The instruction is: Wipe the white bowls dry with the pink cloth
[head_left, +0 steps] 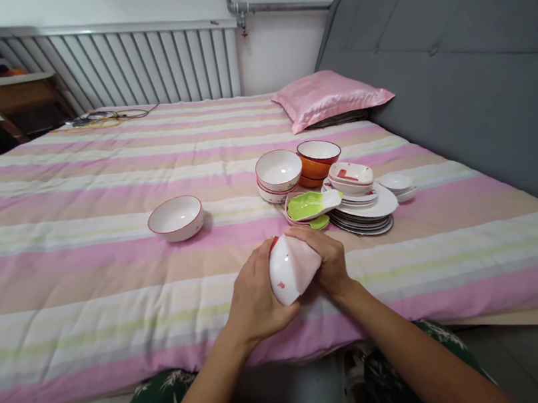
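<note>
A white bowl (280, 272) sits between the two hands above the near edge of the bed (110, 286), tipped on its side. The left hand (257, 294) grips it from the left; the right hand (326, 257) holds what looks like a pink cloth (305, 260) against its right side. A lone bowl (175, 221) lies ahead and leftward, nearer the left hand; the bowl stack (279, 172) and plates (368, 208) stand beyond the right.

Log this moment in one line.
left hand: holds white bowl; right hand: holds pink cloth against it; bed: separate red-rimmed bowl, stacked plates
</note>
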`<act>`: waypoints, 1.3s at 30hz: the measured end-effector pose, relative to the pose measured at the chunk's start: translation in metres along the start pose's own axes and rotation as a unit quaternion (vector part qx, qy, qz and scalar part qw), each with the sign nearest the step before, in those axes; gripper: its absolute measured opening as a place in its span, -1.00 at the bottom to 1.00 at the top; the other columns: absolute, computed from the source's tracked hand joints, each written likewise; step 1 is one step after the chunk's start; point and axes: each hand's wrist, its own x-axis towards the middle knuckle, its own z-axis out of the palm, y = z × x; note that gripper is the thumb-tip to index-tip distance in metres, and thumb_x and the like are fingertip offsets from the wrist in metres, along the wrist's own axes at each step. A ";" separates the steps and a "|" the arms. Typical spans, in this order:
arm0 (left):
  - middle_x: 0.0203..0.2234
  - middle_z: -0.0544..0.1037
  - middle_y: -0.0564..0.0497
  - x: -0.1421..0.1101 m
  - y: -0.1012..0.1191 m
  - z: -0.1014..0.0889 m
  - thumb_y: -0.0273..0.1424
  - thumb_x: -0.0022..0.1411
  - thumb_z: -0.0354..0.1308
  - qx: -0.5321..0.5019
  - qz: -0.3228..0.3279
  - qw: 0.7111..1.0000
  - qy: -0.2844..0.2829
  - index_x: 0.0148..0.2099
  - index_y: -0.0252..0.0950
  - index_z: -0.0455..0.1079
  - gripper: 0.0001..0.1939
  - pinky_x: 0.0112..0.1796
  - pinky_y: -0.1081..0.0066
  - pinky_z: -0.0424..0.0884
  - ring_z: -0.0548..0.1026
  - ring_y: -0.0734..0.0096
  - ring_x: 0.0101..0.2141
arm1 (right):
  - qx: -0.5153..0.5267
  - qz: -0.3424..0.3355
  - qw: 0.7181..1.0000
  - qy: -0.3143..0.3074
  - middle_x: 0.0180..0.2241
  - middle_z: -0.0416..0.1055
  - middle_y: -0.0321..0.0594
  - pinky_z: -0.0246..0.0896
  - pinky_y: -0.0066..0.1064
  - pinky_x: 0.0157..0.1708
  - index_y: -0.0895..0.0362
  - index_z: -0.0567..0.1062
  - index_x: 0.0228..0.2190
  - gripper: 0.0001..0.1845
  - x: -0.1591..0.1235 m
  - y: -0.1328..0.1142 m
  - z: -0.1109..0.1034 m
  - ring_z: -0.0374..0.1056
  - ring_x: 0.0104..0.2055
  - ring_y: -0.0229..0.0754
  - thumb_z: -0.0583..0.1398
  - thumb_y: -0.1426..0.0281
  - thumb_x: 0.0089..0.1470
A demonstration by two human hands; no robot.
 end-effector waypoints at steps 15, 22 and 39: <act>0.10 0.29 -0.23 0.001 0.001 -0.002 -0.43 -0.19 0.18 -0.005 -0.010 1.000 -0.006 0.25 -0.34 -0.05 -0.09 0.06 0.14 0.31 0.31 0.07 0.08 | 0.063 0.125 0.990 -0.004 -0.15 0.53 -0.20 0.31 -0.30 -0.08 0.08 0.53 -0.17 -0.65 -0.005 0.012 0.006 0.44 -0.11 -0.10 0.11 0.48 -0.01; 0.10 0.28 -0.23 0.003 0.000 -0.001 -0.42 -0.18 0.18 -0.007 -0.009 1.000 -0.007 0.25 -0.34 -0.06 -0.08 0.06 0.13 0.31 0.31 0.07 0.08 | 0.079 0.158 0.984 -0.003 -0.16 0.54 -0.22 0.31 -0.30 -0.08 0.06 0.54 -0.18 -0.64 -0.006 0.014 0.009 0.44 -0.11 -0.10 0.11 0.48 -0.03; 0.11 0.27 -0.24 0.004 0.000 -0.003 -0.36 -0.12 0.21 -0.022 -0.018 1.000 -0.010 0.25 -0.32 -0.06 -0.11 0.05 0.08 0.31 0.30 0.03 0.09 | 0.098 0.184 0.978 -0.002 -0.19 0.56 -0.16 0.34 -0.23 -0.13 0.12 0.55 -0.22 -0.67 -0.007 0.022 0.015 0.46 -0.15 -0.04 0.14 0.44 -0.07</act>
